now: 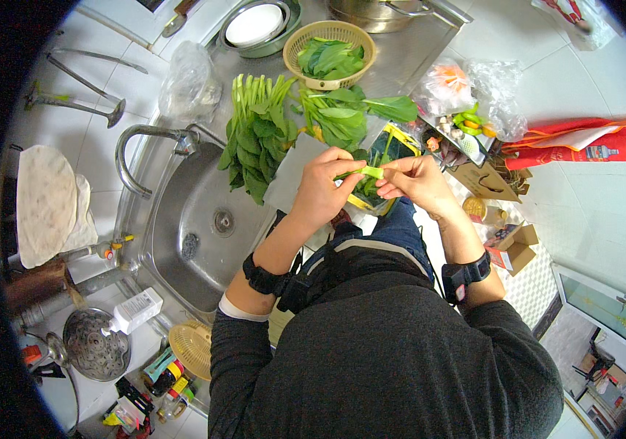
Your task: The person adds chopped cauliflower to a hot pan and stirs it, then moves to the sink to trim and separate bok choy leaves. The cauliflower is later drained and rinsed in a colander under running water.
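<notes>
Between my two hands is a short pale-green vegetable stalk [372, 172]. My left hand [324, 184] pinches one end with thumb and fingers, and my right hand [414, 181] grips the other. Below them an open bag with a yellow rim [407, 138] holds green leaves and stems. Loose leafy greens [340, 116] lie on the counter just beyond my hands. A large bunch of leafy greens [261, 131] rests to the left, its cut stems pointing away from me. Farther back, a beige plastic colander [326, 83] contains more leaves.
A steel sink [203, 269] with a curved faucet [126, 142] lies at left. Behind it sits a clear plastic bag [188, 82]; nested bowls [255, 27] and a steel pot [373, 19] stand at the back. At right are bagged vegetables [447, 88] and cardboard boxes [516, 247].
</notes>
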`<state>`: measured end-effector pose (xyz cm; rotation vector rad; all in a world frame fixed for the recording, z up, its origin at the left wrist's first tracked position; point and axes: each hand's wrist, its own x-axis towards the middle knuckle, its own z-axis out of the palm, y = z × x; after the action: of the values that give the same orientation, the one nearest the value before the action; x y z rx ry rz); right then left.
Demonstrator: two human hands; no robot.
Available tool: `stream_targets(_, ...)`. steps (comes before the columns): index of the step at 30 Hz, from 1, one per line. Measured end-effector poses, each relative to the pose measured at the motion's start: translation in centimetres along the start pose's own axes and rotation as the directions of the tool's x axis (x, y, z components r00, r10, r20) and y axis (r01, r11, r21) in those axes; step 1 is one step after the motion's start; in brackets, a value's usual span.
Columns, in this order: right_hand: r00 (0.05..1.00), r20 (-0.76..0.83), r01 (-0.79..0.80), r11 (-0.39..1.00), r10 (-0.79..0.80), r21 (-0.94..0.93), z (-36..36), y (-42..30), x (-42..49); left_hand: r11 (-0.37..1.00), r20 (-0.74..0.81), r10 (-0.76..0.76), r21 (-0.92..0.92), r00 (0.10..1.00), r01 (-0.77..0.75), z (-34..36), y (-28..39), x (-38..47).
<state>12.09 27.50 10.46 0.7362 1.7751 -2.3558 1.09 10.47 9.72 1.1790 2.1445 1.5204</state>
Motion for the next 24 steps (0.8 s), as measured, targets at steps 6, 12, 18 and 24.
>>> stream_targets(6, 0.980, -0.160, 0.129, 0.989, -0.116, 0.071, 1.4, 0.1, 0.8, 0.992, -0.085, -0.104, -0.080, 0.991, 0.098, 0.7, -0.4, 0.1)
stream_targets(12, 0.982, -0.176, 0.117, 0.943, -0.063, 0.312, 2.6, -0.5, 1.2, 0.874, -0.022, -0.238, -0.440, 0.971, 0.205, 1.4, -1.8, -0.2)
stream_targets(18, 0.985, -0.174, 0.081, 0.908, -0.009, 0.411, 3.3, -1.1, 1.1, 0.643, 0.091, -0.337, -0.705, 0.937, 0.300, 1.5, -2.3, -0.5)
stream_targets(24, 0.993, -0.092, 0.097, 0.955, -0.074, 0.281, 3.1, -1.0, 0.9, 0.363, 0.235, -0.441, -0.836, 0.866, 0.412, 0.5, -1.5, -0.4)
